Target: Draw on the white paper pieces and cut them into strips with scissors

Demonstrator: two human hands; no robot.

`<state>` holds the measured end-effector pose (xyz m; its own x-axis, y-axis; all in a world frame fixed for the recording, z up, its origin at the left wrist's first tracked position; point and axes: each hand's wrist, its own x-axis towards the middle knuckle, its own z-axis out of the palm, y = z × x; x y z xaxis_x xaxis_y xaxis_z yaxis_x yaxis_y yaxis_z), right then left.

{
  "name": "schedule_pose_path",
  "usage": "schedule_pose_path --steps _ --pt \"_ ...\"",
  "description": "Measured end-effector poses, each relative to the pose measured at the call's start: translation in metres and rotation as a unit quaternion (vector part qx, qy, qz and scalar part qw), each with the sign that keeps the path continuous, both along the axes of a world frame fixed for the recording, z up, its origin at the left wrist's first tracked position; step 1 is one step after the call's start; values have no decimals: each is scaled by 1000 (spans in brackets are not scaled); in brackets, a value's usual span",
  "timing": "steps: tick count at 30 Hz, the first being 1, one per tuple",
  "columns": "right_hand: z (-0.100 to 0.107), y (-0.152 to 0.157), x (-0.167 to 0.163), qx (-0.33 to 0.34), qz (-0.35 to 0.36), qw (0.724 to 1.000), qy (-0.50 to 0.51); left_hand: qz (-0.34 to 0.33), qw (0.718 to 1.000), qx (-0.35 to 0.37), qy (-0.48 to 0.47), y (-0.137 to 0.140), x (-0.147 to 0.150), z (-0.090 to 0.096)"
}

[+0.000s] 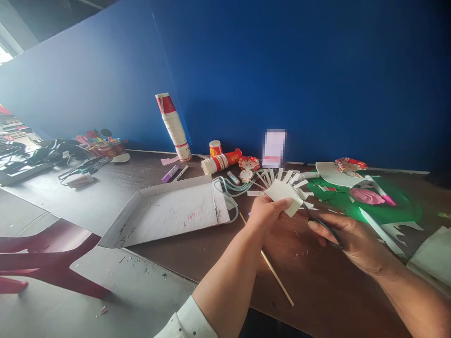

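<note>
My left hand (pixel 267 210) pinches a cream-white piece of paper (pixel 280 192), thumb on top. White strips (pixel 271 176) fan out around and behind this piece; whether they are joined to it I cannot tell. In my right hand (pixel 347 231) is a pair of dark scissors (pixel 330 229), fingers around the handles. The blades reach up to the right edge of the paper. A thin wooden stick (pixel 276 277) lies on the table below both hands.
Left of my hands lies a shallow cardboard tray (pixel 169 211). Paper cups stand in a tall stack (pixel 174 129) near the blue partition (pixel 282 70), with a toppled stack (pixel 223 162) beside it. Paper scraps (pixel 401 230), markers (pixel 380 190) and a pink paper piece (pixel 367 196) lie right.
</note>
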<state>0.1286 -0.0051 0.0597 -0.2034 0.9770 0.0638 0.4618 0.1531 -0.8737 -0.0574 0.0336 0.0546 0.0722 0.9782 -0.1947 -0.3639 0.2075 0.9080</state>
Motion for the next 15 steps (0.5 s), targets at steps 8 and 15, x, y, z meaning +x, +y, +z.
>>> schedule_pose_path --steps 8,15 --pt "-4 4 7 14 6 1000 -24 5 1000 5 -14 0 1 -1" --pt "-3 5 8 27 13 999 -36 3 1000 13 -12 0 1 -1"
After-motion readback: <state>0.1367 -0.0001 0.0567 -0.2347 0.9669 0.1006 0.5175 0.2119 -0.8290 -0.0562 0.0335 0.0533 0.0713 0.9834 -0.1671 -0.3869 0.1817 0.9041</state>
